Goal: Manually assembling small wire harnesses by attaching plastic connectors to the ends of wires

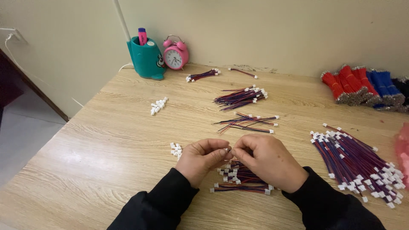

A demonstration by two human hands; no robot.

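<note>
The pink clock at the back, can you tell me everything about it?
The pink alarm clock is small and round, with two bells and a thin handle on top and a white dial with dark hands. It looks like painted metal or plastic. It stands upright at the table's back edge by the wall, beside, maybe touching, the teal pen holder.

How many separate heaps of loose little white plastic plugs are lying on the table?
2. One heap of white plugs lies toward the far left, in front of the teal pen holder; a smaller heap sits beside the left hand. More may hide under the hands.
</note>
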